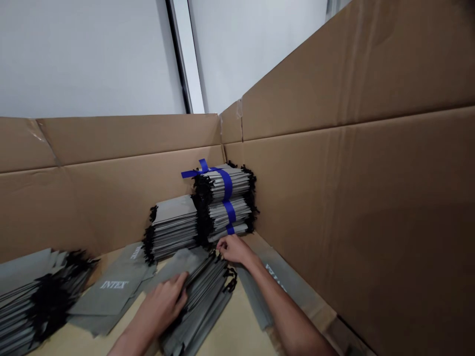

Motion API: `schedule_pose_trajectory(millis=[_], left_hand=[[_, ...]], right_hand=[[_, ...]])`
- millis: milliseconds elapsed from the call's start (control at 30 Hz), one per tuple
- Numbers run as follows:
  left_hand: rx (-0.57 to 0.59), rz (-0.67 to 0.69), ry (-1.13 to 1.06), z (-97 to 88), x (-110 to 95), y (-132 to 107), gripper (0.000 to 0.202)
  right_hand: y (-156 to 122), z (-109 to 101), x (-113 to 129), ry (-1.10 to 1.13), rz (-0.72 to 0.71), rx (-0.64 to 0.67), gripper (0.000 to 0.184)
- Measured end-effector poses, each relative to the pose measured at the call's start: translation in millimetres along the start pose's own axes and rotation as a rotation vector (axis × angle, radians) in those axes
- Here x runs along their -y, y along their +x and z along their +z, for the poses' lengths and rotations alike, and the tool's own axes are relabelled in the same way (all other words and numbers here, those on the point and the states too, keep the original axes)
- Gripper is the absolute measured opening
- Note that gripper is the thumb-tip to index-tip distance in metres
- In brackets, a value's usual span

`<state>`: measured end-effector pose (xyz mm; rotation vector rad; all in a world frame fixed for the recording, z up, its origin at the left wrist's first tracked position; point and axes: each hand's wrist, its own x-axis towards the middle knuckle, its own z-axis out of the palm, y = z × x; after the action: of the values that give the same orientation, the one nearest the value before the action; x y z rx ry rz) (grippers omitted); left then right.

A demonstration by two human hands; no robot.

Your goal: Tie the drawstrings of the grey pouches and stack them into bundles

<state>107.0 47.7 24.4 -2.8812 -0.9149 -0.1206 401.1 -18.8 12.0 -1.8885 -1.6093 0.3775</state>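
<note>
My left hand (162,307) presses against the side of a loose stack of grey drawstring bags (198,304), and my right hand (232,249) pinches that stack's far end near its black cords. Just beyond stands a stack of grey bags (224,198) bound with blue strapping (227,193). A shorter unstrapped stack (172,227) sits against its left side. Several flat bags printed INTEX (113,284) lie left of my left hand. Another printed bag (272,284) lies under my right forearm. A large pile of bags (37,306) sits at the far left.
Tall corrugated cardboard walls (334,163) (111,168) meet in a corner behind the stacks and rise along the right and back. A pale wooden surface (237,326) lies beneath the bags. Beyond the cardboard stand a white wall (85,59) and a door frame (185,54).
</note>
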Motion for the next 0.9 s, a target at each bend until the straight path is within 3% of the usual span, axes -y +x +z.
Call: schedule_pose_trajectory(millis=[167, 333, 700, 900], left_hand=[[0.135, -0.040, 0.082, -14.4, -24, 15, 0.039], [0.192, -0.037, 0.109, -22.5, -32, 20, 0.045], [0.290, -0.059, 0.143, -30.4, -45, -18, 0.045], [0.283, -0.073, 0.136, -43.8, -40, -31, 0.043]], right_hand=[[-2, 0, 2, -0.009, -0.001, 0.009, 0.023], [0, -1, 0, -0.013, 0.010, 0.021, 0.026], [0, 10, 2, 0.041, -0.010, 0.238, 0.028], [3, 13, 3, 0.076, -0.024, 0.337, 0.028]])
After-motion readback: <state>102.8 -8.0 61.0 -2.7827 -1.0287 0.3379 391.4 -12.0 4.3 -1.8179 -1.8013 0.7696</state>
